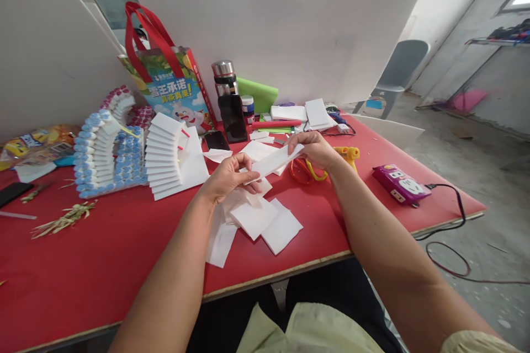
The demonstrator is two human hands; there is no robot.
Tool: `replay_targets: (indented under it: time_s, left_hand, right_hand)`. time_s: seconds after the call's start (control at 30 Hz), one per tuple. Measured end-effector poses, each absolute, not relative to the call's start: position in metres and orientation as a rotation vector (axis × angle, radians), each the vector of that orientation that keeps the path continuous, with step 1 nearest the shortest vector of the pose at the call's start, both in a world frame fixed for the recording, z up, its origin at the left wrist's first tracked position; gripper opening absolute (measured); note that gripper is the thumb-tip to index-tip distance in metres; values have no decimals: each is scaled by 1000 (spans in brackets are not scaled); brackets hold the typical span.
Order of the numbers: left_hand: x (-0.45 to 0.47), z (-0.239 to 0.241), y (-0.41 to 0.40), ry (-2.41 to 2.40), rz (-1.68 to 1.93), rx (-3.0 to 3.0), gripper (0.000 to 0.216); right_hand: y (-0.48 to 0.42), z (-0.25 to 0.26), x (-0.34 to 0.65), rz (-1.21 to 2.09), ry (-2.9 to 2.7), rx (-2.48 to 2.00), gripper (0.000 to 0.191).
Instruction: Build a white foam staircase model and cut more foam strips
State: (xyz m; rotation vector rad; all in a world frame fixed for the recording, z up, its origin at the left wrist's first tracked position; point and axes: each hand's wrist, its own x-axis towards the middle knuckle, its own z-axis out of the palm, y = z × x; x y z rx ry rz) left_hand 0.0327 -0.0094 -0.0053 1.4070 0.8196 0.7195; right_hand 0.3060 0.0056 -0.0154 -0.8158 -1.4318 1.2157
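I hold the white strip (275, 161) pinched at both ends, left hand (227, 179) and right hand (315, 149) closed on it, above the loose white squares (265, 220) on the red table (103, 253); an uneven pull could, I judge, crease or snap it.

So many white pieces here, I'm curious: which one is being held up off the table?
The long narrow white strip, pinched at its ends between the left hand and right hand. The other white pieces lie loose on the red table.
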Motion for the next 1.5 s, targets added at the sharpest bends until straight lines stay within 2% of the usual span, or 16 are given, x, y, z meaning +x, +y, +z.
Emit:
replay_targets:
  time_s: [0.07, 0.2, 0.3, 0.4, 0.53, 0.63, 0.93, 1.13, 1.4, 1.5]
  left_hand:
    - [33, -4, -11, 805, 676, 1434, 31]
    - [35, -4, -12, 793, 530, 1489, 41]
    - [35, -5, -12, 793, 552, 1477, 43]
    - [36, -6, -11, 815, 660, 1457, 45]
    - [38, -7, -11, 857, 804, 1417, 49]
    - [42, -8, -11, 868, 835, 1391, 52]
    - [48, -12, -14, 831, 778, 1384, 55]
    - [43, -10, -13, 788, 756, 1383, 57]
    - [50, -15, -12, 849, 837, 1403, 54]
    - [51, -18, -10, 894, 879, 1427, 55]
  right_hand:
    - [7, -17, 305, 1193, -1391, -831, 22]
    - [6, -17, 298, 1168, -1341, -860, 15]
    - [8, -18, 294, 1163, -1202, -864, 11]
    - [11, -17, 292, 1261, -1002, -797, 23]
    - [10, -15, 281, 1608, -855, -796, 47]
    - [5, -16, 265, 1682, -942, -760, 47]
    - [6, -25, 262, 1457, -924, -797, 46]
    - [5, -19, 270, 1322, -900, -862, 57]
    - [4, -22, 259, 1214, -1062, -964, 43]
    - [2, -16, 269, 948, -1259, -1211, 38]
